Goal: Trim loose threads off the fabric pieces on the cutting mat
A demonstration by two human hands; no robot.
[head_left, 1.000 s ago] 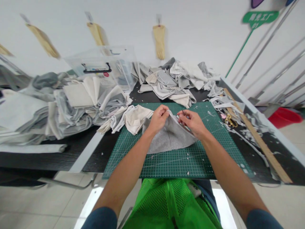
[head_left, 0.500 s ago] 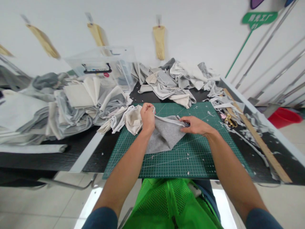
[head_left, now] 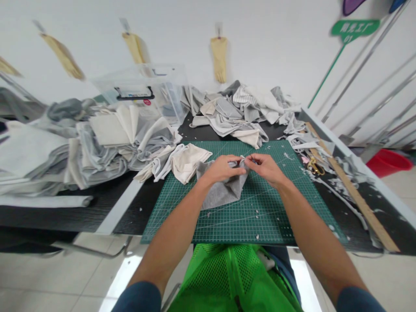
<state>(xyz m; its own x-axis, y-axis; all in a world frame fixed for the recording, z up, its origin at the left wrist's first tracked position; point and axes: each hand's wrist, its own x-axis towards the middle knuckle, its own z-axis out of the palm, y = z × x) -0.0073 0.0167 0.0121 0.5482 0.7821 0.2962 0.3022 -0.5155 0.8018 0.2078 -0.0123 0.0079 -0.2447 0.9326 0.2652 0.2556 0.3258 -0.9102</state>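
A grey piece of fabric (head_left: 222, 194) hangs in folds over the green cutting mat (head_left: 269, 212). My left hand (head_left: 226, 168) is closed on its upper edge, with the fingertips near the top right corner. Right beside it, my right hand (head_left: 261, 167) pinches the same corner, the two sets of fingertips almost touching. A small pale bit of cloth shows between them. Whether anything else sits inside my right hand is hidden by the fingers. To the left lies a cream folded cloth (head_left: 187, 163), partly on the mat.
Stacked fabric pieces (head_left: 107, 143) cover the left side, before a clear plastic bin (head_left: 169, 97). A heap of fabric scraps (head_left: 227, 110) lies behind the mat. At right are gold-handled scissors (head_left: 315, 166), a wooden ruler (head_left: 357, 199) and loose trimmings. A red bucket (head_left: 390, 161) stands beyond.
My left hand has moved right along the fabric's upper edge to meet my right hand at the corner. The dark object seen at my right fingers no longer shows.
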